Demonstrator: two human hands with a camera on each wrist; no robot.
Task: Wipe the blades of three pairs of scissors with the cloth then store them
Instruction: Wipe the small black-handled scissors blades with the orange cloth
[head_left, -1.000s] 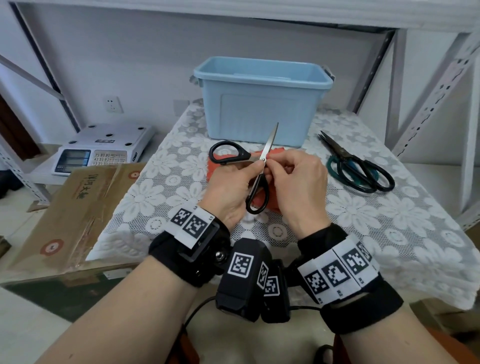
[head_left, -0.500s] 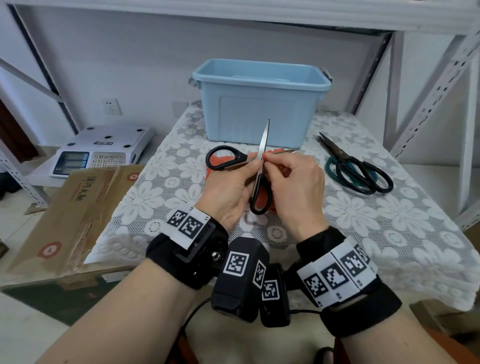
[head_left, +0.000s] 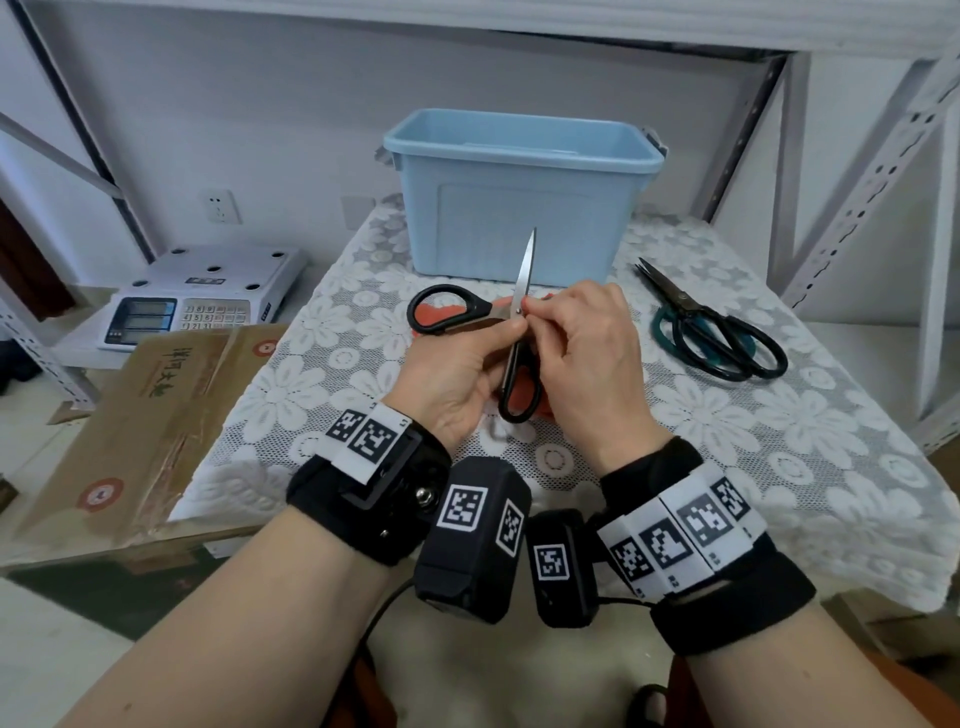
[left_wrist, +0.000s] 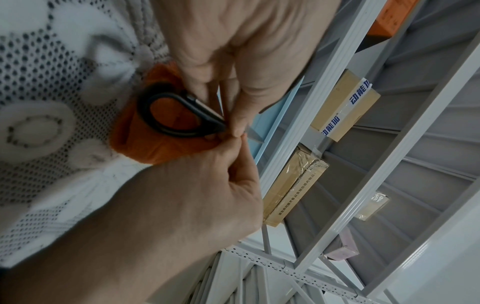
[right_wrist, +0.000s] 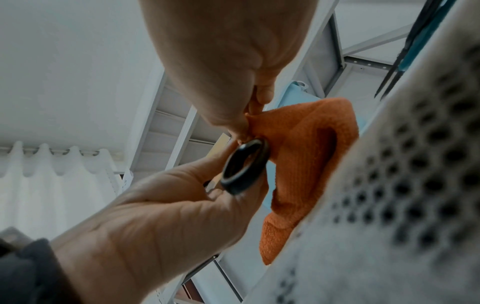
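**Obscured and indeterminate items**

Orange cloth largely concealed beneath both hands; only small patches visible. One blade of the black scissors hidden behind the right hand. Whether the fingertips pinch cloth or bare blade: cannot tell. Right wrist view: tablecloth blurred throughout.

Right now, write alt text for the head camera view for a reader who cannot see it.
Two hands hold open black-handled scissors over an orange cloth on a lace-covered table: the left hand grips near the pivot, the right hand pinches at the blade. A light blue bin stands behind, and two more pairs of scissors lie stacked to the right.
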